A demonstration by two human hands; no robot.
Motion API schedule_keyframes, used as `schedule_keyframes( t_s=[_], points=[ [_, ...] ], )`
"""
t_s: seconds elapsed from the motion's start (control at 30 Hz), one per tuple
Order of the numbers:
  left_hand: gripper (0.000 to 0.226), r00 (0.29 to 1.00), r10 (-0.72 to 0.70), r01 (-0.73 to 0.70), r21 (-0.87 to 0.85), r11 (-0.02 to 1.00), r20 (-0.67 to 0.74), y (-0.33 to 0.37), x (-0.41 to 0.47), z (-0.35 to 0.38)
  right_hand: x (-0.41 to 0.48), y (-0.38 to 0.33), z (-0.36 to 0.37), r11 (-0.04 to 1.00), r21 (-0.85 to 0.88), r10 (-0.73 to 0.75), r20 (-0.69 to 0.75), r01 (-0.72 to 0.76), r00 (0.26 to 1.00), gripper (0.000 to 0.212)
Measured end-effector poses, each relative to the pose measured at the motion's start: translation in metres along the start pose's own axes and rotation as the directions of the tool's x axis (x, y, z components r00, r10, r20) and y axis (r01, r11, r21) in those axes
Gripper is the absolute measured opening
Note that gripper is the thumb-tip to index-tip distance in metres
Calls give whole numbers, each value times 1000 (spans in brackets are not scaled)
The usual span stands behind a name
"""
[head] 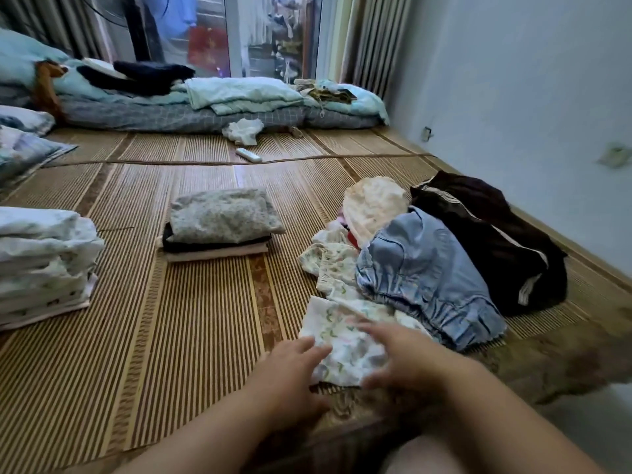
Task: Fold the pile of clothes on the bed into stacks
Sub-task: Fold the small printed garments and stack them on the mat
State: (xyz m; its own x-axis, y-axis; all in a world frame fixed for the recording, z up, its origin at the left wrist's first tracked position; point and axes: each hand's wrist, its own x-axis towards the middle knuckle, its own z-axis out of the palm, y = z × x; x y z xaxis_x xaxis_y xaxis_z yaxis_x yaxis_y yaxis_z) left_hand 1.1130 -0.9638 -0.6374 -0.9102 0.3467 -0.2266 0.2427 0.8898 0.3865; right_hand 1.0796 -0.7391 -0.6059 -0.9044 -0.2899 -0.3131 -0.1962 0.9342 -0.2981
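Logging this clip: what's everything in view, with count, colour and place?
grey-topped stack: one, grey floral over black and pink, mat centre
white stack: one, white, left edge
floral garment: one, white with pastel print, nearest camera
denim garment: one, light blue, right pile
dark trousers: one, brown with white stripes, far right
cream garment: one, cream, behind the denim
remote: one, white, far mat
bedding: one heap, teal and grey, back
left hand: one, open, at floral garment's edge
right hand: one, fingers spread on floral garment
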Motion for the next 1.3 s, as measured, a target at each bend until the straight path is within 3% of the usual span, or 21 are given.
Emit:
schedule_keyframes(
  t_s=[0.07, 0.17, 0.27, 0.4, 0.53, 0.6, 0.67, 0.73, 0.83, 0.9, 0.97, 1.03, 1.1, 1.17, 1.23, 1.3],
  points=[
    [57, 994, -12, 19, 59, 998, -112, 4, 2, 3, -1, 8, 16, 999, 32, 18, 10, -19, 1000, 91],
    [28, 977, -41, 51, 43, 998, -208, 7, 3, 0, 1, 14, 25, 1000, 16, 17, -95, -16, 995, 68],
    [18, 957, -78, 51, -105, 993, -280, 6, -3, -5, 4, 15, 23, 999, -48, 16, -138, -23, 990, 61],
    [17, 892, -209, -4, -471, 882, -400, -13, -29, -25, 9, 9, 26, 994, -95, 35, -112, -46, 993, 78],
    [21, 793, -366, 37, -561, 827, -488, -55, -64, -45, 15, -7, 25, 979, -165, 84, -214, -121, 973, 45],
    [21, 731, -448, 56, -610, 791, -514, -78, -80, -53, 18, -19, 22, 989, -73, 99, -328, -130, 939, 32],
    [18, 689, -516, 89, -647, 758, -509, -99, -97, -57, 18, -43, 18, 983, 177, 114, -414, -43, 903, 28],
    [17, 644, -578, 141, -664, 734, -501, -120, -113, -61, 16, -80, 15, 908, 401, 81, -449, 119, 890, 27],
    [18, 619, -657, 210, -715, 667, -431, -151, -133, -67, 6, -148, 15, 756, 561, -75, -439, 338, 895, 28],
    [17, 634, -709, 137, -858, 494, -307, -165, -142, -69, 1, -188, 21, 689, 583, -228, -388, 430, 893, 29],
    [26, 737, -674, 60, -987, 152, -59, -166, -144, -71, -2, -219, 32, 688, 514, -393, -330, 513, 858, 31],
    [51, 855, -480, 116, -975, -188, 194, -161, -142, -74, -4, -243, 46, 682, 375, -561, -282, 628, 778, 29],
    [64, 900, -314, 203, -928, -313, 302, -156, -134, -74, -7, -256, 58, 651, 298, -669, -211, 699, 713, 30],
    [56, 912, -259, 240, -925, -294, 319, -148, -125, -76, -9, -259, 67, 621, 302, -721, -141, 723, 678, 35],
    [39, 896, -381, 224, -973, -57, 229, -142, -114, -71, -9, -256, 68, 636, 393, -677, -129, 664, 724, 38],
    [42, 847, -529, 218, -942, 254, 54, -135, -110, -67, 0, -248, 62, 670, 505, -478, -268, 544, 836, 32]
  ],
)
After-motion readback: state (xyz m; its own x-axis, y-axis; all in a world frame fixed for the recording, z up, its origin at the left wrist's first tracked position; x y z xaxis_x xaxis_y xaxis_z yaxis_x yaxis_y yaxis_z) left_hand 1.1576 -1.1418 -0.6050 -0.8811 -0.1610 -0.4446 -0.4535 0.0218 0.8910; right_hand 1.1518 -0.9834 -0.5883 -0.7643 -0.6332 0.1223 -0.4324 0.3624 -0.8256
